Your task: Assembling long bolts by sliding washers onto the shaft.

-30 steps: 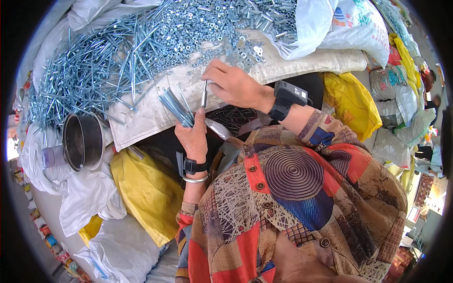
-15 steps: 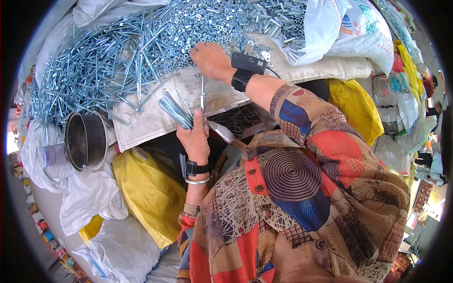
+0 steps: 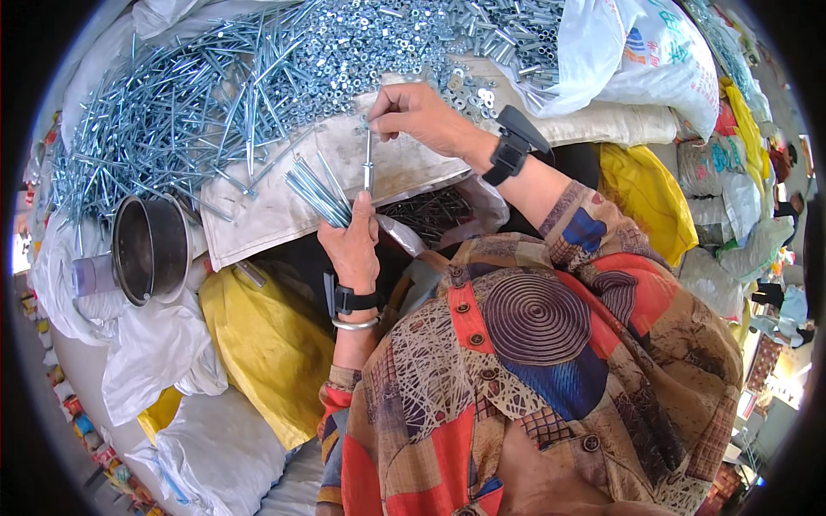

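Observation:
My left hand is closed around a bundle of long thin metal bolts, their ends fanned out to the upper left. Clear of that bundle, one long bolt stands upright from the same grip, a metal sleeve around its lower part. At its top end my right hand has thumb and fingers pinched together; whatever small piece they hold is hidden. Just beyond the fingers lie piled nuts and scattered washers. Loose long bolts are heaped to the left.
Metal sleeves lie at the back, beside a white plastic sack. A dark round pot stands at the left edge of the pale cloth. Yellow sacks flank me, and dark metal rods fill an opening below the cloth.
My right hand has come back from the edge of the nut pile to the tip of the upright bolt, its wrist shifting right. My left hand keeps its hold nearly in place.

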The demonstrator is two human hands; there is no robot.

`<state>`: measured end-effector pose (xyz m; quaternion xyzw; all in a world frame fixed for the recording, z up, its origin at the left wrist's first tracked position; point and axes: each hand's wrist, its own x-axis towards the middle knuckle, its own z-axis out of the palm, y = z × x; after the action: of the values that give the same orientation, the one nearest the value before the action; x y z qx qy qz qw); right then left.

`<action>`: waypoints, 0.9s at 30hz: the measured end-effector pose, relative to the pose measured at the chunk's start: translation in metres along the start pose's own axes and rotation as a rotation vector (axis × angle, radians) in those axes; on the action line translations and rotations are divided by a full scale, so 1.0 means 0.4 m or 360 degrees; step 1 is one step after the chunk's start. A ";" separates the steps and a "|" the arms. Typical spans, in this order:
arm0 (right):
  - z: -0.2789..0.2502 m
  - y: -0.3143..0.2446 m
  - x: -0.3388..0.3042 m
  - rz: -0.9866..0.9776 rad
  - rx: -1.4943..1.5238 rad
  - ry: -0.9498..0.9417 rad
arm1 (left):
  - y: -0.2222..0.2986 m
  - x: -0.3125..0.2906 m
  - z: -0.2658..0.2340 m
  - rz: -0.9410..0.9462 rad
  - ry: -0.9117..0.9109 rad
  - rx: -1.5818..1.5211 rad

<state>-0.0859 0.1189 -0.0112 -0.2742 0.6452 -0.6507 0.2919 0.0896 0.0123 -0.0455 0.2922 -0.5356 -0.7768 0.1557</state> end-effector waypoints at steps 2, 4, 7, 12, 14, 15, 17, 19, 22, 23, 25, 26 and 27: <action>0.000 -0.002 -0.020 -0.0079 0.0107 0.0007 | -0.001 -0.002 0.004 0.0019 -0.0008 -0.0007; -0.004 -0.001 -0.035 -0.0150 0.0029 0.0033 | -0.003 -0.005 0.007 0.0040 -0.0015 -0.0011; 0.012 -0.023 -0.063 -0.0270 -0.0341 0.0115 | -0.017 0.000 0.000 0.0062 0.0013 0.0099; 0.033 0.026 -0.091 -0.0212 -0.0123 0.0191 | -0.019 0.016 -0.011 0.0591 0.0160 0.0893; 0.044 0.044 -0.103 0.0111 0.0304 0.0192 | -0.006 0.019 0.003 0.0439 0.0043 0.0746; 0.053 0.051 -0.114 0.0108 0.0303 0.0197 | 0.001 0.020 0.012 0.0284 -0.0070 0.0598; 0.088 0.039 -0.138 0.0165 0.0838 0.0294 | 0.020 0.013 0.034 0.0193 -0.0121 0.0390; 0.092 0.049 -0.142 0.0155 0.0777 0.0249 | 0.030 0.010 0.055 0.0031 -0.0190 0.0056; 0.077 0.048 -0.137 0.0121 0.0657 0.0162 | 0.027 0.030 0.057 0.0005 -0.0035 0.0186; 0.071 0.018 -0.129 -0.0040 0.0416 0.0210 | 0.042 0.035 0.054 0.0059 0.0024 0.0336; 0.050 -0.031 -0.112 -0.0275 0.0149 0.0354 | 0.043 0.072 0.042 0.0195 0.0047 0.0476; 0.041 -0.043 -0.100 -0.0275 0.0157 0.0353 | 0.060 0.078 0.041 0.0335 0.0097 0.0622; 0.032 -0.052 -0.086 -0.0464 -0.0173 0.0377 | 0.084 0.081 0.038 0.0235 0.0060 0.0556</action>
<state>-0.0537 0.1356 0.0103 -0.3016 0.6626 -0.6780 0.1015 0.0525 -0.0069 -0.0198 0.2892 -0.6793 -0.6529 0.1693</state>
